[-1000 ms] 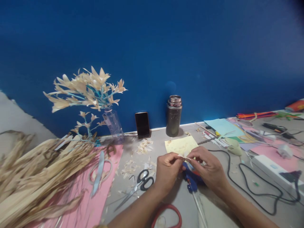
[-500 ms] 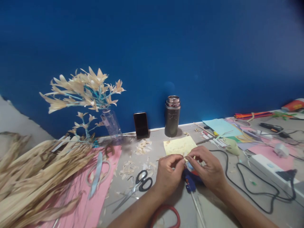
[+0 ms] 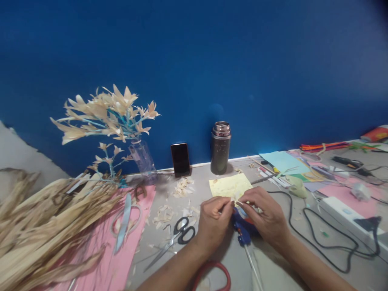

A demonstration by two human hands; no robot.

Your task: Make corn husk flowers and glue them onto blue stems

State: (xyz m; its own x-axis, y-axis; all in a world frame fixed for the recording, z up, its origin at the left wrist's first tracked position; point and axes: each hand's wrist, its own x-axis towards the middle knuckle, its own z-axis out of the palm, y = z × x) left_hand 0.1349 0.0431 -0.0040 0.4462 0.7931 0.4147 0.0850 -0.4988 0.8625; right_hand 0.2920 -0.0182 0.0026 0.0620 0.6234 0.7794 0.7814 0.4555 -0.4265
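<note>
My left hand (image 3: 214, 220) and my right hand (image 3: 264, 216) meet over the grey table (image 3: 212, 258), fingers pinched together on a small pale husk piece (image 3: 235, 201) between them. Just under the hands lies a blue glue gun (image 3: 244, 230) with a clear glue stick (image 3: 254, 266) at its back. A pale yellow sheet (image 3: 229, 186) lies right behind the hands. Black-handled scissors (image 3: 177, 236) rest to the left of my left hand.
Dried husks (image 3: 45, 226) pile on pink paper (image 3: 112, 258) at left. A vase with husk flowers (image 3: 106, 117), a phone (image 3: 180, 159) and a steel flask (image 3: 220, 147) stand by the blue wall. Coloured papers, black cables (image 3: 321, 238) and a white power strip (image 3: 351, 218) crowd the right.
The hands have stayed in place, with the fingertips shifting slightly on the small piece. The view drifted a little to the right.
</note>
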